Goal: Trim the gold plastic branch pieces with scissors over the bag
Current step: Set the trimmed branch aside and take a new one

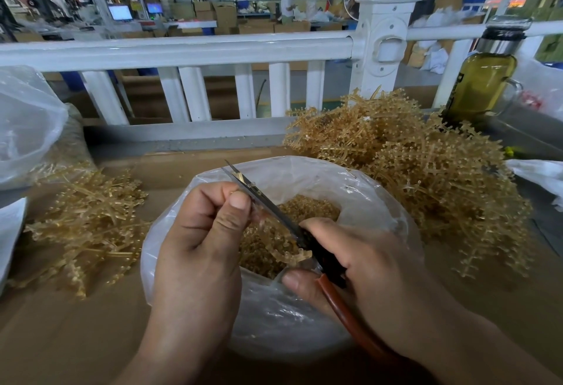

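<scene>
While L hand pinched a gold branch piece over the bag & R hand gripped scissors, blades parted by L thumb, I judged a rushed snip could nick it.

Bag between left pile, right pile; bottle behind.

A left branch pile and bigger right pile hem the bag; cardboard nearer lies open
</scene>
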Demonstrator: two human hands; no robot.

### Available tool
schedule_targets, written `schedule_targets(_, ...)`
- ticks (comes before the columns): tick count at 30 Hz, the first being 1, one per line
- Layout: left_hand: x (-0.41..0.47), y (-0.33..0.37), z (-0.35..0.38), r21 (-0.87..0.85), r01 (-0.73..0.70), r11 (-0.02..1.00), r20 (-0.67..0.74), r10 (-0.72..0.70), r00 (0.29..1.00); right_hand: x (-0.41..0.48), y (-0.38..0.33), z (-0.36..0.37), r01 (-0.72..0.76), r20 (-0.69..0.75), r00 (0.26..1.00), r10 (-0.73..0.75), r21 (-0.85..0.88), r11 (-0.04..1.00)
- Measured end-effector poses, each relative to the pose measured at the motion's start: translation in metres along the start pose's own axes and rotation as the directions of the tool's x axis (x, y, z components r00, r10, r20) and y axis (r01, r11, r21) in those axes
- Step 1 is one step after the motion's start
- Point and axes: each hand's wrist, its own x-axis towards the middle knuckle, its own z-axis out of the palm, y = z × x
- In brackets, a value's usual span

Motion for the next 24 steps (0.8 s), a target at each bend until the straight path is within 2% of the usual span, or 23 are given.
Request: schedule_targets(24, -0.0039, 0.0011, 0.0046, -0.105, 0.044, 0.993, -0.058, -0.051, 0.997, -0.0016, -0.0083, 0.0085, -0.041, -0.076, 0.996, 0.044, 0.038, 0.998)
